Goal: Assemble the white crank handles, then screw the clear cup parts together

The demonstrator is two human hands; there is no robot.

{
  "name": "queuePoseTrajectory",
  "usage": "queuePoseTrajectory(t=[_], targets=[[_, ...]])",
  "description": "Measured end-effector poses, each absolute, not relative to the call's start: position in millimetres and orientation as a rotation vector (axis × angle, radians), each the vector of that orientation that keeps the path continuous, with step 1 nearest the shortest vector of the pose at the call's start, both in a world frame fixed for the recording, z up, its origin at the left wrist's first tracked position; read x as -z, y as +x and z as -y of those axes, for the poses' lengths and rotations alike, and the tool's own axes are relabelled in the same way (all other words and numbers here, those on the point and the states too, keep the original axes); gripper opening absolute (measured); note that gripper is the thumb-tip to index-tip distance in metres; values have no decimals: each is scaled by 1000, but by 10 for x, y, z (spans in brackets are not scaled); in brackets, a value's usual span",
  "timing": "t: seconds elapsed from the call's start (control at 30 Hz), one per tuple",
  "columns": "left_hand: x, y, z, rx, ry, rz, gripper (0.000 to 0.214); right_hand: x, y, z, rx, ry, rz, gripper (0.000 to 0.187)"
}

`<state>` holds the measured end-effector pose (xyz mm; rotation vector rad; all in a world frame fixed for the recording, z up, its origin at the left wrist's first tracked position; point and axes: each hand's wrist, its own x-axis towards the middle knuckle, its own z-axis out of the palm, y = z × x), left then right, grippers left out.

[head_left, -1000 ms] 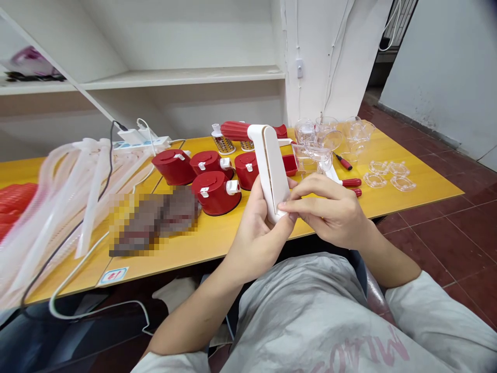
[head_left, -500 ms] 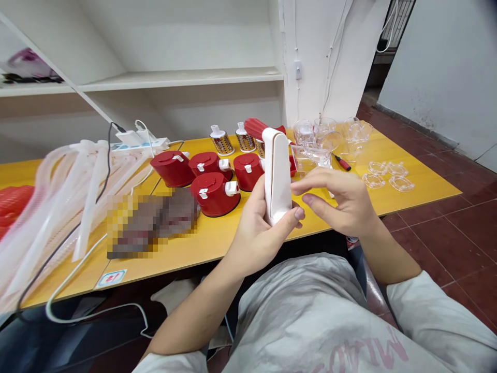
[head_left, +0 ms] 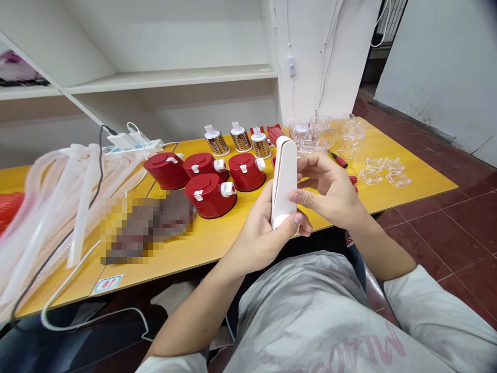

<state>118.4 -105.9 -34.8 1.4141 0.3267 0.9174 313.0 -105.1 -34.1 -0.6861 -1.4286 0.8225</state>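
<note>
In the lower middle of the frame the left hand [head_left: 258,241] closes firmly around the low end of a long white plastic piece [head_left: 284,181], whose long axis stands almost upright, and the half-open right hand [head_left: 328,191] stays just beside it, gripping nothing

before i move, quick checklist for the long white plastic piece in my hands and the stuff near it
1. Grip of left hand on long white plastic piece: ok, wrapped round its lower end.
2. Contact of right hand: cannot tell, thumb sits right at the piece's edge.
3. The red round canisters: ok, upright on the yellow table, apart from the hands.
4. The red-handled screwdriver: ok, lying beyond the right hand.
5. The piece's far side: cannot tell, hidden from this view.
</note>
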Motion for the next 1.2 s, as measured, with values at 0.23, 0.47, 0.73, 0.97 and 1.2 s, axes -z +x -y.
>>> queuePoseTrajectory(t=[0.23, 0.47, 0.73, 0.97, 1.2], targets=[[352, 1201, 1020, -936, 1443, -375, 48, 351, 3052, 1055, -1100, -627, 1441, 56], [339, 1235, 1168, -1066, 1515, -437, 29, 339, 3015, 1201, -1109, -562, 1416, 54], [240, 1048, 1166, -1009, 1755, -517, 18, 405, 3010, 1113, -1121, -407, 1566, 42], [174, 924, 1093, -992, 2097, -544, 19, 432, 3007, 1058, -1083, -394, 1562, 43], [84, 847, 1068, -966, 2355, -461, 19, 386, 3057, 1171, -1044, -439, 1613, 42]])
